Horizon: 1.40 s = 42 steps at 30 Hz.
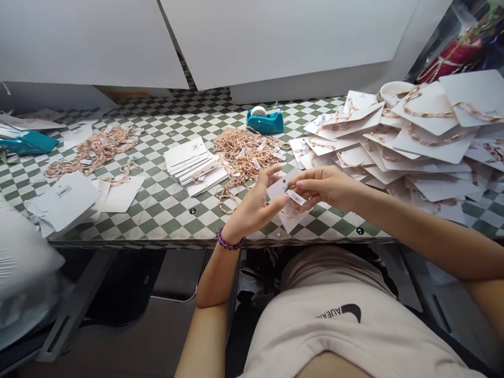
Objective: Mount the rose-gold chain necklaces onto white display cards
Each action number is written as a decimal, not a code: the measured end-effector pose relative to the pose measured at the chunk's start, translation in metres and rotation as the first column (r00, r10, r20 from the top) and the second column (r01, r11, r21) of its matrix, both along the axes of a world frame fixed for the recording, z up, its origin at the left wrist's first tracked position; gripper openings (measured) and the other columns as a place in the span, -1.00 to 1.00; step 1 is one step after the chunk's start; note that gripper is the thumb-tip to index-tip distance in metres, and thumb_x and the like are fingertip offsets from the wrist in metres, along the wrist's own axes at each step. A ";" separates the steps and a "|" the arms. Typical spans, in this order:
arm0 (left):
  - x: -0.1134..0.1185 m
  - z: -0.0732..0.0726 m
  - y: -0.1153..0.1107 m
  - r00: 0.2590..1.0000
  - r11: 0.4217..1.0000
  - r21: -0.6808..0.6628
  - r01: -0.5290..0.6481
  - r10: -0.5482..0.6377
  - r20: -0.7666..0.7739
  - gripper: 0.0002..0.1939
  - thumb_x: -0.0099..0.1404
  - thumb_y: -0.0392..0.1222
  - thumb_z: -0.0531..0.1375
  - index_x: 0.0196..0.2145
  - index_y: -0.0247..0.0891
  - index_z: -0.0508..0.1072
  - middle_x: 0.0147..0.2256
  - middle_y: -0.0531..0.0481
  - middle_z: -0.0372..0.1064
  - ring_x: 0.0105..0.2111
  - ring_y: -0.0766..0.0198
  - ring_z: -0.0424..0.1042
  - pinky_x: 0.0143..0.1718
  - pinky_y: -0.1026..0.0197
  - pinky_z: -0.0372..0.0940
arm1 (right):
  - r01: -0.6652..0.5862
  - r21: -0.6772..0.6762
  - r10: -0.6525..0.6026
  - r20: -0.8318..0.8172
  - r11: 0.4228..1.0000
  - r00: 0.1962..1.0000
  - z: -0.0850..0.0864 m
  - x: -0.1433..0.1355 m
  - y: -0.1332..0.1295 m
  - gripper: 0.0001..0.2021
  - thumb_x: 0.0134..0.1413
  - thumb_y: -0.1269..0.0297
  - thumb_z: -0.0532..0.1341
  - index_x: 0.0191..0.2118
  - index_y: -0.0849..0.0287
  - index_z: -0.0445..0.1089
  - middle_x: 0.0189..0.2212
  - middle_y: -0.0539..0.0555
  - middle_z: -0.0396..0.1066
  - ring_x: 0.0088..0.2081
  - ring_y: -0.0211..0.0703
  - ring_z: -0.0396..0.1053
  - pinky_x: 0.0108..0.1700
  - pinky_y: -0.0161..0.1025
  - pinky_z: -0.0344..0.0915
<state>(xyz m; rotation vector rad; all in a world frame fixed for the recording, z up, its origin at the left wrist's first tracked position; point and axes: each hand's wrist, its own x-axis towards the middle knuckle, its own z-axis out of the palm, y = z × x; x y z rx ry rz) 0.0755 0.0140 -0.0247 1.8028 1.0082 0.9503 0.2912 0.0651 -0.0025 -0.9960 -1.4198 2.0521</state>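
Observation:
A white display card (290, 223) is held up over the front of the table, with a pink beaded strand and a small barcode label (296, 197) against it. My left hand (260, 202) grips the card's left side, thumb on its face. From the right, my right hand (325, 186) has its fingers closed at the card's upper right, by the strand and label; the exact pinch is partly hidden. Just behind lies a heap of pink beaded strands (244, 149) with white tags. A stack of white cards (192, 160) sits left of that heap.
A teal tape dispenser (265, 121) stands behind the heap. On the right rises a large pile of carded strands (425, 147). Another strand heap (104, 147), loose cards (66, 199) and a second teal dispenser (29, 140) lie left. White panels (291, 37) border the checkered table (165, 220) at the back.

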 end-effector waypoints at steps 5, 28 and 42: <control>-0.002 0.011 -0.009 0.982 0.984 0.157 -0.083 0.108 -0.157 -0.07 0.11 0.14 0.39 0.30 -0.13 0.06 0.12 -0.21 0.32 0.14 -0.06 0.34 0.14 -0.09 0.29 | 0.023 -0.186 -0.031 -0.036 0.982 0.999 0.007 0.002 -0.008 -0.82 0.11 0.39 0.27 -0.15 0.25 0.51 -0.28 0.17 0.57 -0.36 -0.20 0.55 -0.39 -0.33 0.57; 0.004 0.011 -0.003 0.974 0.931 0.319 -0.178 0.212 -0.074 -0.84 0.37 -0.24 0.20 -0.18 -0.24 0.59 -0.18 -0.04 0.58 -0.17 0.24 0.55 -0.09 0.24 0.41 | -0.014 0.435 -0.066 0.169 0.900 0.983 -0.007 0.013 -0.043 -0.71 0.17 0.27 0.23 0.00 0.19 0.41 -0.21 0.10 0.52 -0.29 -0.25 0.50 -0.27 -0.29 0.50; -0.007 -0.003 -0.016 0.891 0.944 0.178 -0.278 0.323 -0.319 -0.71 0.32 -0.31 0.15 -0.01 -0.20 0.46 0.00 -0.11 0.38 0.01 0.18 0.41 -0.20 0.24 0.42 | -0.529 0.848 -0.380 0.478 -0.035 0.792 -0.035 0.020 -0.047 -0.79 0.32 0.19 0.12 -0.13 0.12 0.47 -0.26 0.12 0.37 -0.29 -0.17 0.27 -0.27 -0.29 0.18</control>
